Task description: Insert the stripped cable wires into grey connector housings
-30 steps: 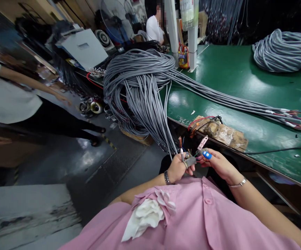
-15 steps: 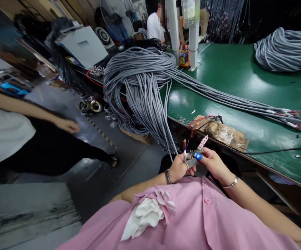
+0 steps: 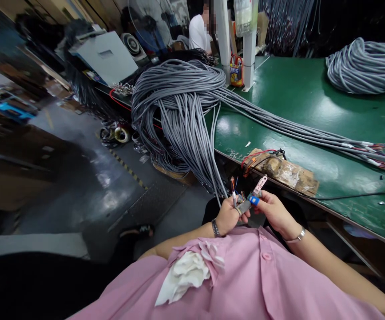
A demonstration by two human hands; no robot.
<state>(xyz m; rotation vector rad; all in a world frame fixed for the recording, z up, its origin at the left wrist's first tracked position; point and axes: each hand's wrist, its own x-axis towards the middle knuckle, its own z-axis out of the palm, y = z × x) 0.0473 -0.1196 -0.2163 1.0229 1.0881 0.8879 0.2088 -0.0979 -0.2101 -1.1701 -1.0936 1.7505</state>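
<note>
Close in front of my shirt, my left hand [image 3: 227, 217] is closed around the end of a grey cable [image 3: 234, 201]. Thin coloured wires [image 3: 232, 183] fan out above its white-wrapped tip. Grey wrapping covers one finger of this hand. Just to the right, my right hand [image 3: 275, 211] pinches a small flat pink tool [image 3: 259, 184] with a hole at its upper end. Blue tape [image 3: 254, 200] is around the thumb. Both hands' fingertips meet at the loose wires, and what lies between them is partly hidden.
A large bundle of grey cables [image 3: 182, 111] hangs over the green table's [image 3: 299, 102] left edge. Stripped cable ends [image 3: 375, 155] lie at right, near a coiled cable bundle [image 3: 365, 66]. A taped wooden block [image 3: 285, 171] sits at the front edge. Another person's foot [image 3: 142, 230] shows at left.
The person walking at left has moved down and closer, mostly out of view. My hands stay in nearly the same place, with the wires shifted slightly left.
</note>
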